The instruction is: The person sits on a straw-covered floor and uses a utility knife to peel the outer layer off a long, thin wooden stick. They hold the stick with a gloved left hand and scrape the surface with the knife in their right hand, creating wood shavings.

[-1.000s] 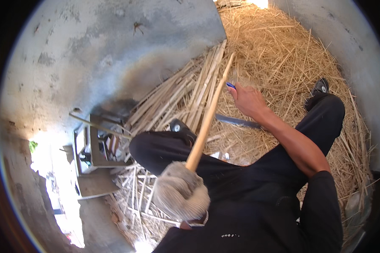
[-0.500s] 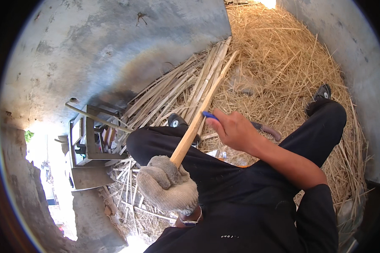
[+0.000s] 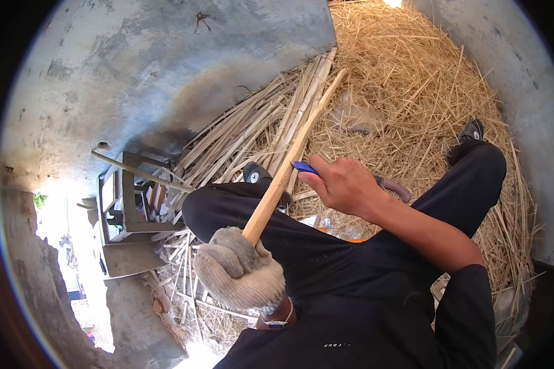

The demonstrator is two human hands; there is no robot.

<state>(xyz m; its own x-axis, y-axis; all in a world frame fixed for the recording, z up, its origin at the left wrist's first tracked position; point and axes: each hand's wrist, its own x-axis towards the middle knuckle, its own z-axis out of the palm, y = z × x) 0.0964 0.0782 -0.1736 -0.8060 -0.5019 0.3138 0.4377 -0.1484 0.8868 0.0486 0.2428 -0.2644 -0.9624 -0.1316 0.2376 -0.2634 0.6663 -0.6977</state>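
My left hand (image 3: 239, 270), in a grey-beige knitted glove, is closed round the lower end of a long pale wooden stick (image 3: 283, 169). The stick slants up and away to the right, with a slight bend near its far end. My bare right hand (image 3: 348, 187) pinches a small flat blue piece (image 3: 303, 166) between thumb and fingers. Its tip lies against the side of the stick, about midway along. Exactly what the blue piece is, I cannot make out. Just beyond my right wrist a curved brown handle (image 3: 395, 188) lies on the straw, partly hidden.
Loose straw (image 3: 394, 74) covers the floor ahead and to the right. A pile of split wooden strips (image 3: 246, 126) leans along the left wall (image 3: 166, 61). A wooden frame box (image 3: 129, 197) with clutter stands at the left. My bent legs (image 3: 468, 190) spread either side.
My left hand and the stick have shifted slightly left and down. My right hand, still pinching the blue piece against the stick, has moved only a little, and more of the blue shows.
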